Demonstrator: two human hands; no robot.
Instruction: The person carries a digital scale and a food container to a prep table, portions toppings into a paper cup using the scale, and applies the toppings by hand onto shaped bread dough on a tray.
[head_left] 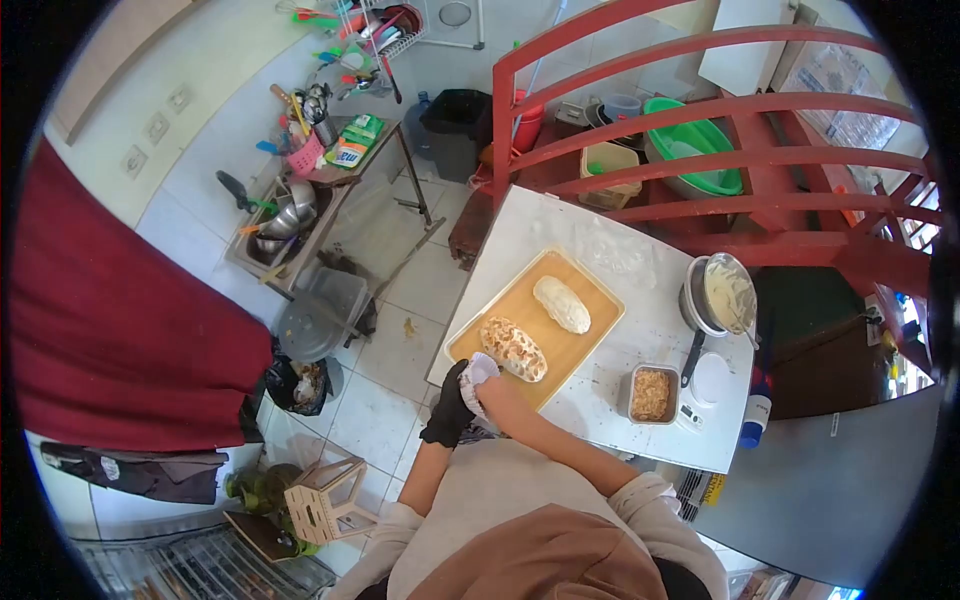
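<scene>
My left hand, in a black glove, is closed on a pale, crumpled cloth at the near left edge of a wooden tray. My bare right hand meets the same cloth, and its fingers are hidden in the folds. Just beyond my hands, a long bread roll with white coating and brown toasted bits lies on the tray. Farther back on it rests a second roll, coated in plain white.
Right on the white table are a metal tin of brown crumbs, a kitchen scale, a black-handled utensil and a bowl of pale cream. A red railing borders the far side; a wooden stool stands lower left.
</scene>
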